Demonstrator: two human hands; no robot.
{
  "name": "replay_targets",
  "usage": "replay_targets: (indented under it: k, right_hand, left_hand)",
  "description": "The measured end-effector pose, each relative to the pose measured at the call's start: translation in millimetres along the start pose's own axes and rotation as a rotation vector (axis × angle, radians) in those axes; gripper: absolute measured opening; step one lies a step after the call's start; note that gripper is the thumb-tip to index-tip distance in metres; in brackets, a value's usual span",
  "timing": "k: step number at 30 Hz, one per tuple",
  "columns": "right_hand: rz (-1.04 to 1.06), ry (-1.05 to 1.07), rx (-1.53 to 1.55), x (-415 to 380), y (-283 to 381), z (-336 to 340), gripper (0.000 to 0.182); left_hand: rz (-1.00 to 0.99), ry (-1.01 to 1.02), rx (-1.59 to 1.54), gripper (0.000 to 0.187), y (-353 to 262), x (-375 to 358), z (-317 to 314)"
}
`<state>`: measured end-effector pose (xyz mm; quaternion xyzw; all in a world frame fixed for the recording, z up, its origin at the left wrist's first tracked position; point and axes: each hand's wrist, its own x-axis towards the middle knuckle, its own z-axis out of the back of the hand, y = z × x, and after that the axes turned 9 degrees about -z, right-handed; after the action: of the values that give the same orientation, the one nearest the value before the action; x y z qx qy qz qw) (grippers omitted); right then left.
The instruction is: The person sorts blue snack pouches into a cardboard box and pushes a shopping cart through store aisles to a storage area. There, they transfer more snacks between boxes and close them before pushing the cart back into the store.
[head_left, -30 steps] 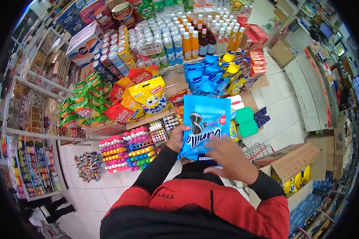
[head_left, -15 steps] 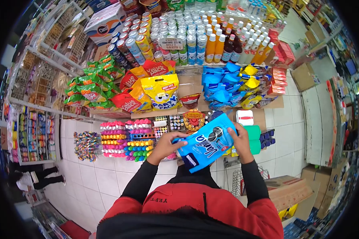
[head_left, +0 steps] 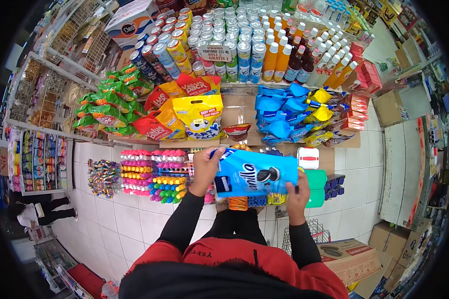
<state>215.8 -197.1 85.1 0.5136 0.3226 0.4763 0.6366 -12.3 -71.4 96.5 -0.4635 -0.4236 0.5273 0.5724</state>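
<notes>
A blue pouch of vanilla cookies, with dark sandwich cookies printed on its front, is held up before my body. My left hand is closed on the pouch's upper left corner. At the lower right corner, my right hand grips its edge between thumb and fingers. The print reads nearly sideways-on from here, and part of the name is blurred. Behind the pouch, the lower display is partly hidden. Similar blue pouches stand in rows on the shelf beyond, beside yellow ones.
Yellow party pack bags and green snack bags sit on the shelf. Cans and bottles stand higher up. Colorful small bottles are at the lower left. An open cardboard box and a wire cart are at my right.
The pouch has turned from a steep tilt to nearly level. My left hand has risen to its upper corner, and my right hand has dropped to the lower right corner.
</notes>
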Motion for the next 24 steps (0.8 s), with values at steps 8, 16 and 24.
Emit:
replay_targets:
  k: [8,16,24]
  right_hand:
    - [-0.654,0.245,1.206,13,-83,0,0.06]
    - [-0.695,0.236,1.27,77,-146,-19,0.059]
    - [-0.284,0.082,1.17,185,-139,93,0.052]
  left_hand:
    - [-0.638,0.292,0.068,0.009,-50,70,-48]
    - [-0.538,0.351,0.033,0.013,-10,136,-109]
    - [-0.35,0.335,0.361,0.051,150,217,-148]
